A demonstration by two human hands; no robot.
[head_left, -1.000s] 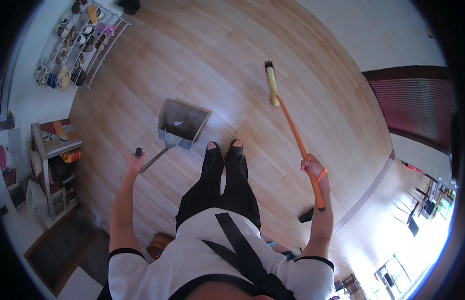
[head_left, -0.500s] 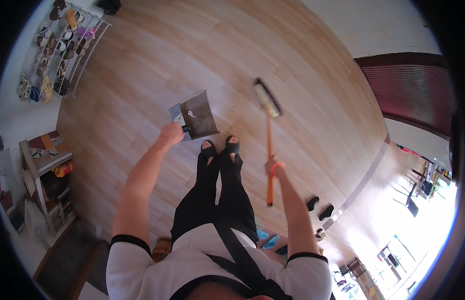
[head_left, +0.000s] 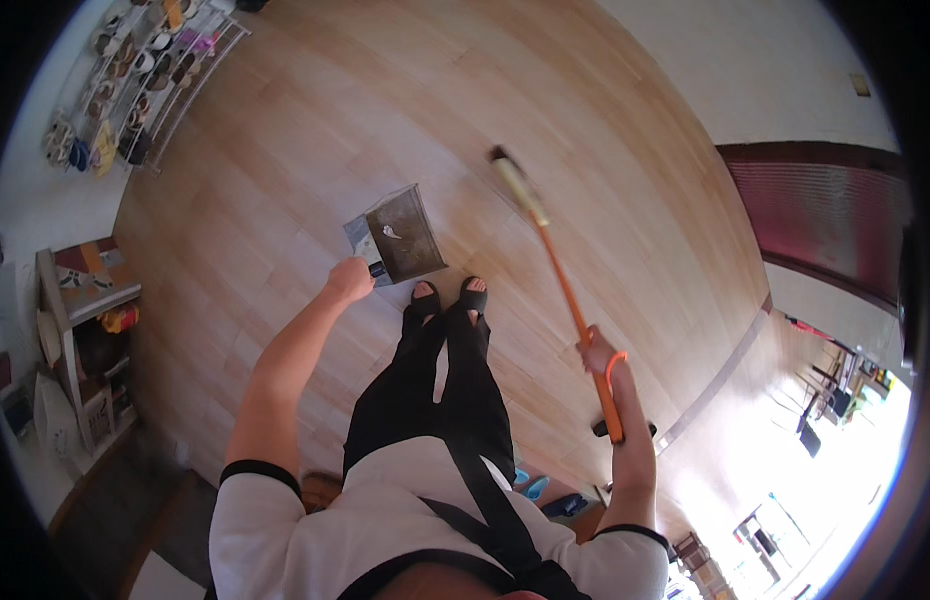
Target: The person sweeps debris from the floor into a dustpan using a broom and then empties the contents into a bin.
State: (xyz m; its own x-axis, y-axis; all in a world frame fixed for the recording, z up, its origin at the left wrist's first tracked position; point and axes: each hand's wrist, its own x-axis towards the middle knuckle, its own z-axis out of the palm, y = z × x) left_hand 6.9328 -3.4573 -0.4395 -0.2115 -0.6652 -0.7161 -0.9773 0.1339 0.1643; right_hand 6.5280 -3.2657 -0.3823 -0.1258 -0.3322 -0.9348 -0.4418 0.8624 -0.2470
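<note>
A grey metal dustpan (head_left: 413,236) hangs from my left hand (head_left: 351,280), whose fingers wrap round its dark handle. A small white scrap (head_left: 391,231) lies in the pan. My right hand (head_left: 599,352) grips the orange handle of a broom (head_left: 565,285), with an orange loop round the wrist. The broom's pale head with dark bristles, blurred by motion, points away from me to the far right of the dustpan, well apart from it. I cannot tell whether the bristles touch the floor.
Wood-look floor (head_left: 315,130) spreads around my sandalled feet (head_left: 472,296). A shoe rack (head_left: 175,90) stands at the far left, a shelf unit (head_left: 85,300) at the left. Blue slippers (head_left: 533,487) and other shoes lie near my right side. A dark red panel (head_left: 820,210) is at the right.
My right hand has moved right and nearer to me; the broom now slants more, its head turned and shifted slightly left. The dustpan stays in my left hand, nearly unmoved.
</note>
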